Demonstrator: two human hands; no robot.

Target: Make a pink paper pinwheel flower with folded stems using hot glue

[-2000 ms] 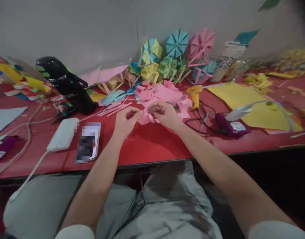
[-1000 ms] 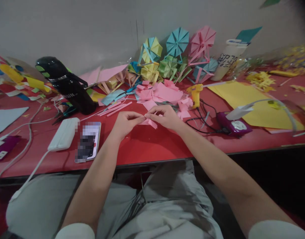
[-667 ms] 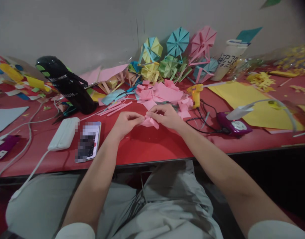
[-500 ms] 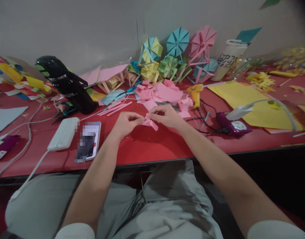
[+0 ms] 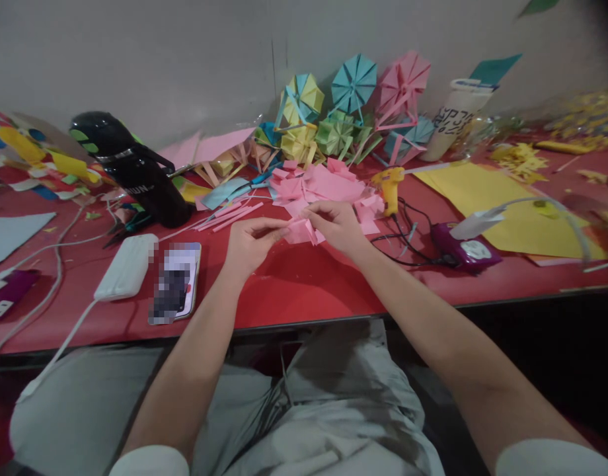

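- Pink folded paper piece (image 5: 303,231) is held just above the red tabletop (image 5: 304,291), to the left of the yellow glue gun (image 5: 389,187) and nearer the person.
- Left hand (image 5: 252,239), further left of the glue gun: thumb and forefinger are closed in a pinch on the piece's left edge, with the other fingers curled under.
- Right hand (image 5: 338,225), between the piece and the glue gun: fingers are closed on the piece's right side, thumb on top.
- Judgement: the fold in hand calls for a firm left pinch as anchor, while the right fingertips press the pleats flat and even. The layers are too small to count.
- Loose heap of pink paper pieces (image 5: 328,185) lies just left of the glue gun. The work is best held clear of it, so no stray sheet catches in the fold.
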